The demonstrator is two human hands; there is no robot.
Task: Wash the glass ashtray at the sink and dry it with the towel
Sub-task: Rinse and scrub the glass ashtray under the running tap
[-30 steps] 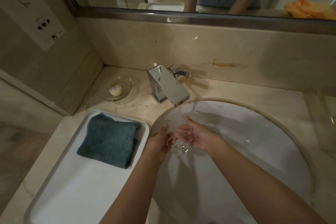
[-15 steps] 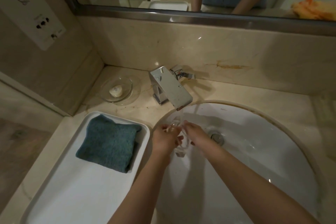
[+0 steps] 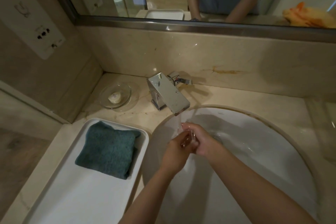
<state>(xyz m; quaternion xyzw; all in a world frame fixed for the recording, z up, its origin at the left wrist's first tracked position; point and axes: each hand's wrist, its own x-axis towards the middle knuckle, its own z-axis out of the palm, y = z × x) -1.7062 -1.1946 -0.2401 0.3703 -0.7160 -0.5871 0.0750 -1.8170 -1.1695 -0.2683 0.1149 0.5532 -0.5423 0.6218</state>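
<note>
The clear glass ashtray point(image 3: 190, 139) is held between both hands over the left part of the white sink point(image 3: 254, 151), right under the water stream from the chrome faucet point(image 3: 169, 94). My left hand point(image 3: 175, 152) grips it from below and the left. My right hand point(image 3: 199, 140) curls round it from the right, fingers over its top. Most of the ashtray is hidden by my fingers. The folded teal towel point(image 3: 108, 149) lies in the white tray point(image 3: 72, 196) on the counter to the left of the sink.
A glass dish with a small soap point(image 3: 115, 96) sits on the counter left of the faucet. The faucet's lever point(image 3: 181, 79) points right. A mirror runs along the back wall; a socket panel point(image 3: 36, 23) is on the left wall.
Water now runs from the faucet over the ashtray. Both hands have shifted closer under the spout and closed more tightly around the glass.
</note>
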